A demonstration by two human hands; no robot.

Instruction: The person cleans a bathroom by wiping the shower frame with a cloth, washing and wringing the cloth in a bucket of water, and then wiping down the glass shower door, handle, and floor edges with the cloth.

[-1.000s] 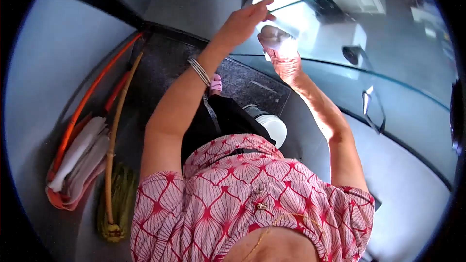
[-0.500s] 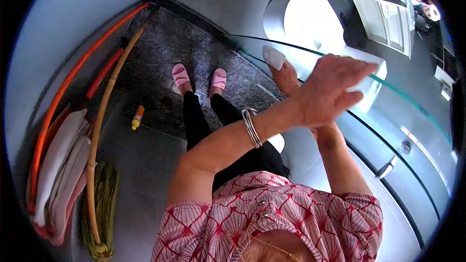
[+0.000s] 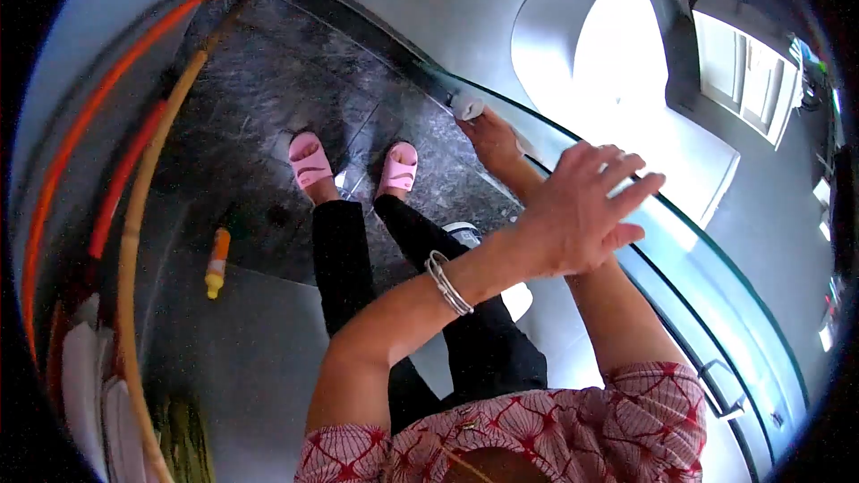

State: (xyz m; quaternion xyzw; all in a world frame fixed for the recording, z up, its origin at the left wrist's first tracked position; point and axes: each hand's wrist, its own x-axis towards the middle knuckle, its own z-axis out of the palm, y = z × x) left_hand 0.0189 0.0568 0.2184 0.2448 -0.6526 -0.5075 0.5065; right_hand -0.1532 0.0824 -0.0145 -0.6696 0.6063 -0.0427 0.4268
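My left hand (image 3: pixel 586 206), with bracelets at its wrist, crosses over my right forearm beside the top edge of a clear glass panel (image 3: pixel 716 259). Its fingers are spread and nothing shows in them; whether it touches the glass I cannot tell. Farther forward, my right hand (image 3: pixel 492 139) holds a small white wad (image 3: pixel 467 107) at its fingertips. The wad is close to the glass, near the panel's far end by the dark frame.
Mop handles, one orange (image 3: pixel 98 98) and one wooden (image 3: pixel 134 215), lean at the left. An orange bottle with a yellow cap (image 3: pixel 217 261) lies on the floor. A white toilet (image 3: pixel 617 54) stands beyond the glass. A metal handle (image 3: pixel 723 391) is at the lower right.
Over the last second my left hand has moved right and back, crossing over my right forearm. My right hand has shifted left along the glass with the white wad. The view has tilted toward the floor.
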